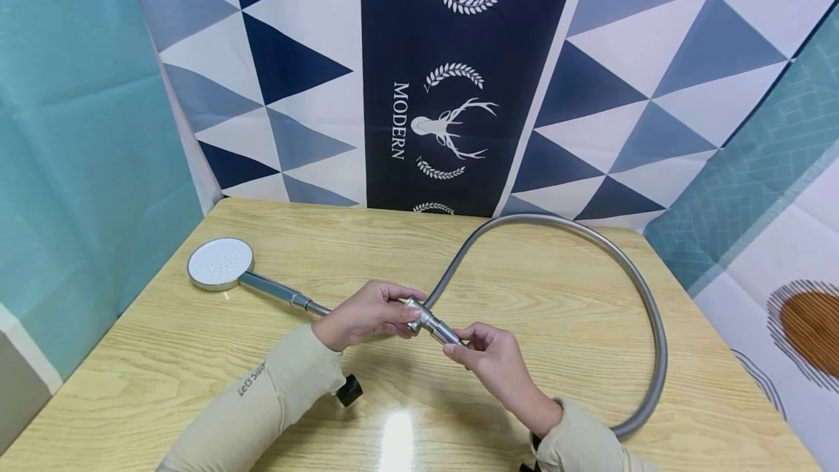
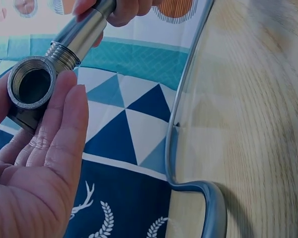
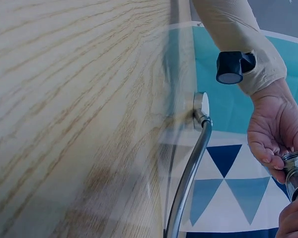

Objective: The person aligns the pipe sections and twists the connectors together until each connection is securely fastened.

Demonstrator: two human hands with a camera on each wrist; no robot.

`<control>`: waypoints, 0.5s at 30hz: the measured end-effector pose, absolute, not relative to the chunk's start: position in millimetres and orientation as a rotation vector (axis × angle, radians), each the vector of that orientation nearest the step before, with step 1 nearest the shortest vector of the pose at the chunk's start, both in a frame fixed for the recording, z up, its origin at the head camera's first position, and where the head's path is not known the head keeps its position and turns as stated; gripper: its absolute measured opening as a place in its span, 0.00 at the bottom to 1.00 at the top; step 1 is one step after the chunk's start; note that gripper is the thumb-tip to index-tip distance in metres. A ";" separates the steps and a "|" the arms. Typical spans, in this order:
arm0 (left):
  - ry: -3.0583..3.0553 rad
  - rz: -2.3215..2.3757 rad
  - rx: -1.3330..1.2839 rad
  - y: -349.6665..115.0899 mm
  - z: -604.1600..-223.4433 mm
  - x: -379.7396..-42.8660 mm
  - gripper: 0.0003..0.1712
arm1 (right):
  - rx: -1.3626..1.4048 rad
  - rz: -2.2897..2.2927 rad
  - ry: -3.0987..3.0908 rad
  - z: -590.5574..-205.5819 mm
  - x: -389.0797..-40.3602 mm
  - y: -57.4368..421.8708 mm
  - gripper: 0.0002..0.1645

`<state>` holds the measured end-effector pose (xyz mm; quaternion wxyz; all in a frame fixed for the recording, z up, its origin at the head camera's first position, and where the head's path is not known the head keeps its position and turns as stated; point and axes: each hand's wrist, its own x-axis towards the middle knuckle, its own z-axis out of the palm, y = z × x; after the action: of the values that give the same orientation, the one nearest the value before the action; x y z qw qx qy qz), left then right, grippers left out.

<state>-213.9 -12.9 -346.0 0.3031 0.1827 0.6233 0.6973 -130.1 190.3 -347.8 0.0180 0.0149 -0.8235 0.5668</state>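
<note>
A chrome T-shaped fitting [image 1: 424,318] is held above the table [image 1: 557,297], pinched by the left hand [image 1: 370,315]. The right hand [image 1: 493,357] grips the metal connector [image 2: 82,34] at its threads. A grey shower hose [image 1: 531,218] loops to the right; leftward lies a round shower head [image 1: 219,263].

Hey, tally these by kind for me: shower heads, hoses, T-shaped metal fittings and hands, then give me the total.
Shower head: 1
Hose: 1
T-shaped metal fitting: 1
Hands (left hand, right hand): 2
Total: 5
</note>
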 end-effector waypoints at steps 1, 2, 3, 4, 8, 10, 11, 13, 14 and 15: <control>1.651 1.851 0.487 -13.2 -346.6 -214.0 0.22 | 0.048 1.763 -2.558 -348.0 -130.0 190.4 0.12; 1.651 1.852 0.489 -13.4 -347.3 -214.1 0.22 | 0.049 1.768 -2.557 -348.0 -129.8 190.4 0.12; 1.649 1.854 0.490 -13.6 -347.7 -214.2 0.21 | 0.052 1.769 -2.556 -348.2 -129.7 190.5 0.12; 1.646 1.856 0.492 -13.7 -348.1 -214.4 0.21 | 0.054 1.770 -2.556 -348.3 -129.7 190.5 0.12; 1.636 1.859 0.498 -14.2 -347.8 -215.3 0.19 | 0.046 1.768 -2.555 -348.7 -130.3 190.0 0.12; 1.636 1.858 0.505 -14.5 -347.3 -215.8 0.18 | 0.049 1.758 -2.557 -348.9 -130.9 189.8 0.11; 1.638 1.857 0.508 -14.7 -347.1 -216.0 0.18 | 0.051 1.752 -2.560 -348.8 -131.0 189.6 0.11; 1.641 1.850 0.515 -15.1 -347.0 -216.5 0.17 | 0.055 1.741 -2.566 -348.9 -131.3 189.1 0.11; 1.642 1.847 0.518 -15.4 -347.2 -216.7 0.17 | 0.062 1.737 -2.569 -349.0 -131.3 189.0 0.10; 1.644 1.845 0.520 -15.7 -347.2 -217.0 0.17 | 0.067 1.732 -2.572 -348.7 -131.3 188.8 0.10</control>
<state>-217.0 -15.7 -347.2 0.3036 0.1963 0.6203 0.6961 -131.3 188.8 -348.7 0.0198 0.0214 -0.8291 0.5584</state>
